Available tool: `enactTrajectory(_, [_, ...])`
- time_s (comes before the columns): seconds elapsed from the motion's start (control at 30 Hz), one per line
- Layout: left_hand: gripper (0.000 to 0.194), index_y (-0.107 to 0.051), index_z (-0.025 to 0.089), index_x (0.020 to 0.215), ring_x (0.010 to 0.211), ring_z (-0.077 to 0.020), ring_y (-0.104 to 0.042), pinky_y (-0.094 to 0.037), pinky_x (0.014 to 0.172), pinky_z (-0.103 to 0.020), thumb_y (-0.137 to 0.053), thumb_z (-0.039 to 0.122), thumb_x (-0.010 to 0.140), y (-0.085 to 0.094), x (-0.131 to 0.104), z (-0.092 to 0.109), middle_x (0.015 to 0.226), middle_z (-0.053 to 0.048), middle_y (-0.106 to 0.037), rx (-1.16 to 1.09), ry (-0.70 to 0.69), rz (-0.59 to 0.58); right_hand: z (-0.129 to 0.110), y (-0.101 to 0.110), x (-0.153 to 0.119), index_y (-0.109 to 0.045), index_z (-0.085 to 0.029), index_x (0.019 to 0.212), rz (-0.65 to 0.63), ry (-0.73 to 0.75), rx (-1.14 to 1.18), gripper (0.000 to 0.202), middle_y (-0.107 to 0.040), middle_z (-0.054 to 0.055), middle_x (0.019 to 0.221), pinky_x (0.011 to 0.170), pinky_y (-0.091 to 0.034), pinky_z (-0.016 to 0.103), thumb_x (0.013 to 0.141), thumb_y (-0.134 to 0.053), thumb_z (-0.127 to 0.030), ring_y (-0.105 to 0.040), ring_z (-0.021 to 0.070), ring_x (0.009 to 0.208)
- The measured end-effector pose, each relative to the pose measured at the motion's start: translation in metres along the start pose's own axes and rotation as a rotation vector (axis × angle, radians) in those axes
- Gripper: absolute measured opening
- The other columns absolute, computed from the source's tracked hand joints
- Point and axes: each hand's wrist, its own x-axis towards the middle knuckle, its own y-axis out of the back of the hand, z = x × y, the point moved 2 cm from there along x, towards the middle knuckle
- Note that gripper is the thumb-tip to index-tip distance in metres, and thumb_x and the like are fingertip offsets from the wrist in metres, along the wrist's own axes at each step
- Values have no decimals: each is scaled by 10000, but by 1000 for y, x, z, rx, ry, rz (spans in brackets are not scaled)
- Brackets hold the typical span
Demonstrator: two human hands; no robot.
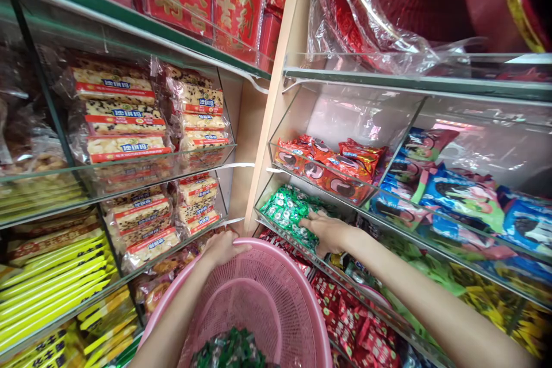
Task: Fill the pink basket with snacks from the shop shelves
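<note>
My left hand [224, 246] is closed over the far rim of a pink plastic basket [297, 293], which tilts toward me. At the bottom of the basket lies a heap of green-wrapped candies [235, 351]. My right hand [326, 232] reaches over the glass front of a shelf compartment, its fingers apart and touching the green-wrapped candies [284, 207] there. Some fingertips are hidden among the wrappers, and I see nothing gripped in that hand.
Glass-fronted shelves meet at a wooden post [263, 144]. Red snack packets [328, 164] and blue cookie packets [461, 195] sit above on the right; red-wrapped candies [353, 322] lie below. Wrapped snack bars [125, 115] and yellow packets [56, 282] fill the left side.
</note>
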Motion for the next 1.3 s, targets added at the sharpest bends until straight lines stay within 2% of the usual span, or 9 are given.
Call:
enactTrajectory(0.17, [618, -654, 216, 750, 900, -337, -666, -464, 686, -346, -330, 742, 752, 1, 1, 1, 873, -145, -722, 2, -4, 3, 0, -2, 0, -515, -184, 1156, 30, 33, -57, 634, -512, 134, 1216, 901, -402, 357, 575, -767, -201, -456, 300, 1170])
enactTrajectory(0.4, [617, -653, 211, 746, 901, -325, -667, -465, 687, -332, -336, 740, 754, 1, 1, 3, 868, -144, -722, 1, 4, 3, -5, -2, -4, -566, -191, 981, 83, 82, -74, 403, -606, 88, 1055, 908, -327, 431, 610, -720, -160, -464, 300, 1104])
enactTrajectory(0.57, [626, -650, 211, 743, 889, -326, -668, -467, 690, -342, -335, 752, 744, 0, 2, 5, 864, -140, -722, 5, 3, -4, -6, -1, -6, -578, -184, 1031, 90, 80, -85, 440, -602, 114, 1072, 889, -313, 431, 617, -727, -181, -476, 303, 1085])
enactTrajectory(0.73, [620, -647, 214, 740, 889, -319, -669, -465, 683, -333, -338, 751, 744, -1, 2, 5, 865, -135, -722, 10, 4, -6, -8, 1, -5, -608, -176, 1004, 47, 78, -85, 382, -599, 118, 1104, 893, -326, 398, 636, -714, -178, -485, 289, 1104])
enactTrajectory(0.93, [590, -652, 216, 749, 878, -316, -672, -460, 669, -323, -365, 731, 752, 1, -2, 2, 860, -134, -721, 3, 14, 2, -8, 0, -4, -612, -161, 998, 9, 65, -92, 376, -657, 116, 950, 863, -364, 381, 632, -700, -166, -543, 291, 1042])
enactTrajectory(1.07, [572, -651, 220, 750, 883, -299, -674, -457, 673, -306, -381, 723, 751, 2, -2, 1, 858, -126, -723, 2, 21, 0, -6, -1, -3, -627, -173, 964, 5, 62, -88, 347, -670, 101, 921, 888, -355, 410, 627, -709, -183, -567, 303, 1027])
enactTrajectory(1.17, [580, -649, 220, 751, 885, -305, -672, -458, 676, -312, -377, 731, 746, 2, -1, 2, 859, -126, -722, 5, 12, -5, -3, 0, -2, -626, -207, 979, 8, 66, -64, 341, -676, 76, 957, 875, -377, 379, 646, -697, -192, -592, 280, 1009])
enactTrajectory(1.3, [608, -646, 219, 744, 871, -321, -671, -462, 678, -335, -338, 744, 752, 0, 1, 4, 863, -130, -720, 7, -4, -7, 2, 3, 0, -617, -202, 1030, 44, 60, -33, 351, -663, 103, 1037, 796, -416, 329, 682, -659, -187, -602, 283, 1014])
